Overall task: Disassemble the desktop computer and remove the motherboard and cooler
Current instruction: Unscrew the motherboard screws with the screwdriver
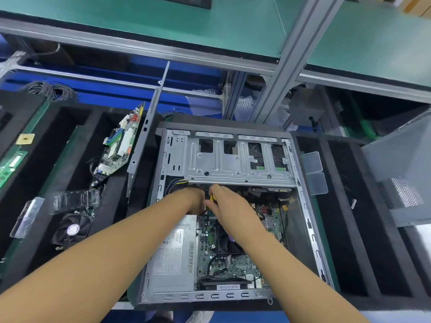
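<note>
In the open computer case (210, 296), right hand (227, 203) pinches a yellow tool (212, 198) beside the left hand (194, 200), whose grip is hidden; a slip could gouge the motherboard (238, 264).

**A:** Item one, case (210, 296)?
**B:** Bare silver-grey metal; drive cage (233, 159) matches.
**A:** Boards?
**B:** The motherboard (235, 264) is green, with a red finned heatsink (265, 209) at its right. The spare board (116, 150), far left, is green with blue, red and white connectors.
**A:** The power supply (163, 280)?
**B:** Silver, with a white printed label (168, 252).
**A:** The fan (60, 234), near left?
**B:** Black, with a purple centre sticker (72, 229).
**A:** Remainder?
**B:** The handle (212, 198) is yellow, the foam trays (345, 206) black, the shelf mat (163, 26) green. The side panel (401, 159), right, is grey with dotted perforations.
</note>
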